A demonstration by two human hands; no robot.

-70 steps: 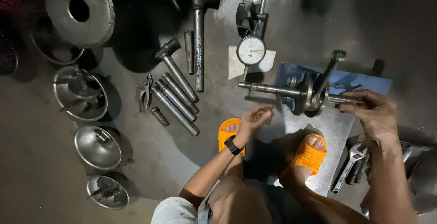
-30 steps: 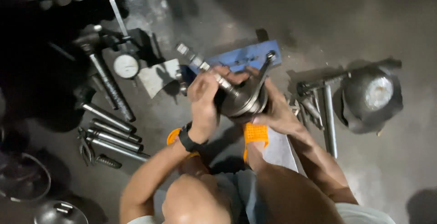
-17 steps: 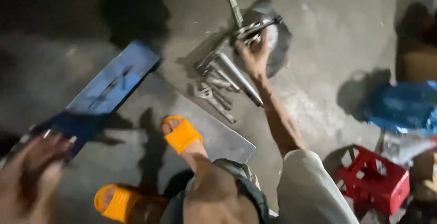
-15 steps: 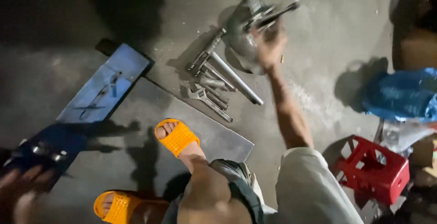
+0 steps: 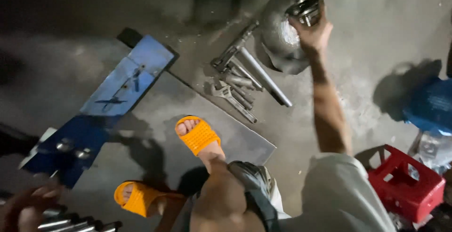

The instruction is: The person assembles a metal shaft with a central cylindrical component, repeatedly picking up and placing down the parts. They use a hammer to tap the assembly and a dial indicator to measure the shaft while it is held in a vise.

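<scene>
Steel and heavy by the look of it, the crankshaft assembly point(image 5: 308, 3) sits at the far upper edge of the view, its shaft and rod poking up past the right hand point(image 5: 313, 32), whose fingers are wrapped around its lower part at full arm's reach. It hangs over, or just touches, a rounded metal cover point(image 5: 278, 36) lying on the concrete floor point(image 5: 358, 20); which of the two cannot be told. With the arm stretched so far and the grip taken low, the part looks top-heavy, and it could tip out of the fingers and drop on the cover or roll onto the loose tools beside it: a long steel bar point(image 5: 263, 76), a spanner point(image 5: 233, 101) and a few smaller rods bunched together. A fall there might well nick a machined surface. Nearer the body, the person's feet in orange sandals point(image 5: 197, 135) rest on a grey sheet point(image 5: 235, 140), toes bare, so anything rolling back could strike them. A blue plate point(image 5: 127, 81) lies to the left, and a red crate point(image 5: 407, 185) stands at the right. The left hand point(image 5: 26, 208) is blurred at the lower left corner, next to some shiny cylinders point(image 5: 70, 222); whether it grips one cannot be told.
</scene>
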